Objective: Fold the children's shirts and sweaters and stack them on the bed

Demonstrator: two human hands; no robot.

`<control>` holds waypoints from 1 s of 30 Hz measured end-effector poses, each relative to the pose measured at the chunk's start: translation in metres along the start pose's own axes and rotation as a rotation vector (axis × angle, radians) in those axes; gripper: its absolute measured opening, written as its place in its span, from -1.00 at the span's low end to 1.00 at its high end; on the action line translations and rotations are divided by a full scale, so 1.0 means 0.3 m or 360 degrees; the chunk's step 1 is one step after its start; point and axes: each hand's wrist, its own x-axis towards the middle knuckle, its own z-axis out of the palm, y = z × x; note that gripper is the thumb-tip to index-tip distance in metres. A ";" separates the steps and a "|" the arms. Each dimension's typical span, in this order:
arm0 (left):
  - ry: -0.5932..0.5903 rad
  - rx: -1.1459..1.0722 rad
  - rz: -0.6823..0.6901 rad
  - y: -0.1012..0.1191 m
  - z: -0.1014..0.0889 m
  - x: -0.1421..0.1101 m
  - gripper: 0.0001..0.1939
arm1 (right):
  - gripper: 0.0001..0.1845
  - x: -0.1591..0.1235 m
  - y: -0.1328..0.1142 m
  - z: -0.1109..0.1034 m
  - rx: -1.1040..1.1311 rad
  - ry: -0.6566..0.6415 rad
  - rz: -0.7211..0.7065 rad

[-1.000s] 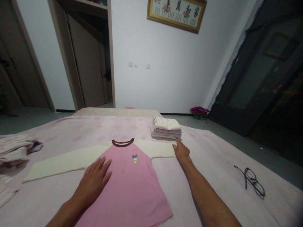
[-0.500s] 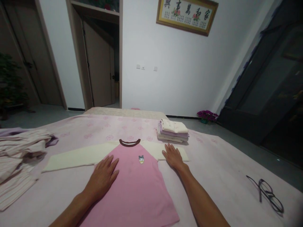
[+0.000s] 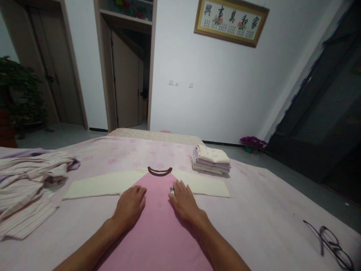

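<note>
A long-sleeved pink shirt (image 3: 160, 226) with cream sleeves and a dark brown collar lies spread flat, collar pointing away from me. My left hand (image 3: 131, 206) rests palm down at its left armpit, fingers slightly bent and lying on the cloth. On the right side of the chest lies my right hand (image 3: 184, 199), palm down with fingers stretched out. It partly covers a small printed face badge (image 3: 172, 191). Neither hand grips the fabric. The shirt's hem is out of view below.
A stack of folded clothes (image 3: 211, 159) stands beyond the right sleeve. Crumpled striped clothes (image 3: 28, 188) lie at the left. Black-framed glasses (image 3: 328, 241) sit at the right on the pink flowered cover (image 3: 267, 218).
My right hand has moved left from the right sleeve onto the chest, over the badge. My left hand stays near the left armpit, its fingers now more bent. The view has shifted slightly.
</note>
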 end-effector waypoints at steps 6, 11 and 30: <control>0.0022 -0.0048 -0.0031 -0.071 0.029 0.146 -0.55 | -0.27 -0.026 -0.039 0.031 0.0093 0.0016 -0.0011; -0.0121 -0.0076 0.0098 -0.131 0.104 0.263 -0.35 | -0.28 -0.027 -0.031 0.021 0.0104 0.0058 -0.0002; -0.0294 -0.0062 0.0178 -0.230 0.148 0.321 -0.34 | -0.30 -0.029 -0.036 0.029 0.0105 0.0089 0.0006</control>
